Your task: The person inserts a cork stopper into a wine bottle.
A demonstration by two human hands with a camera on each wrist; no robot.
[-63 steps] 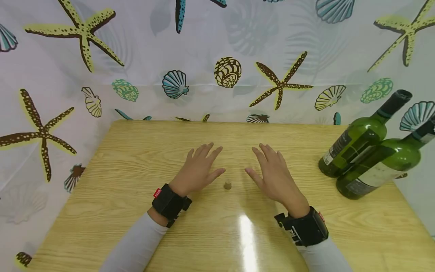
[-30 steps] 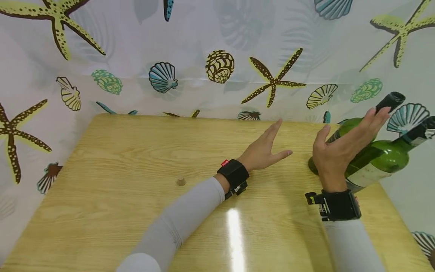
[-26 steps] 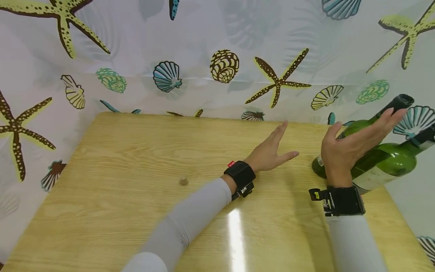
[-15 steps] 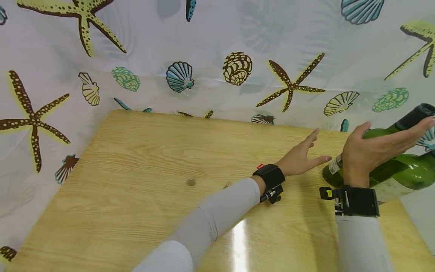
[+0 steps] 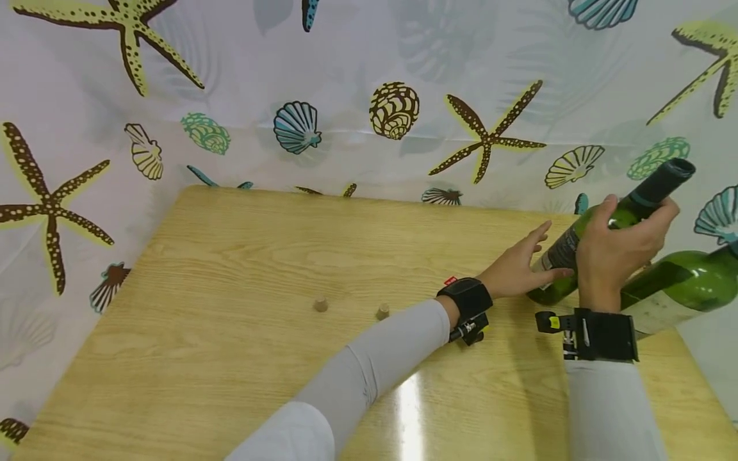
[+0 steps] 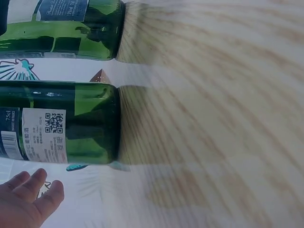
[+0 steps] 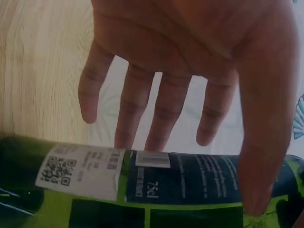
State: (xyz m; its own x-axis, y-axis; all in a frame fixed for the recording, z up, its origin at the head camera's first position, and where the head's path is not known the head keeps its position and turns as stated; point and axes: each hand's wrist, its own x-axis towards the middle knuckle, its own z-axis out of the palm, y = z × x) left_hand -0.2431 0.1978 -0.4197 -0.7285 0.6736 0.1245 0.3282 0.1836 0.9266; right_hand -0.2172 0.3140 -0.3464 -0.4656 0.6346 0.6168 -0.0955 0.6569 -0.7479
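A green wine bottle (image 5: 559, 262) with a dark neck stands at the right of the table. My right hand (image 5: 617, 256) grips its shoulder, thumb on one side and fingers round the other. In the right wrist view the thumb lies across its dark label (image 7: 185, 175), and some fingertips pass behind the glass. My left hand (image 5: 516, 266) is beside the bottle's lower part, fingers apart and thumb extended towards the glass; whether it touches cannot be told. In the left wrist view the fingers (image 6: 40, 194) are beside the bottle (image 6: 47, 135), holding nothing.
A second green wine bottle (image 5: 692, 282) with a pale label stands right of the gripped one, partly behind the right hand. Two small tan cork-like stubs (image 5: 320, 305) sit on the wooden table (image 5: 202, 333), one near my left forearm. A patterned curtain (image 5: 346, 64) hangs behind.
Both hands have moved right from the middle of the table to the bottles. The right hand's fingers have closed round the nearer bottle, whose neck has shifted left, away from the other bottle.
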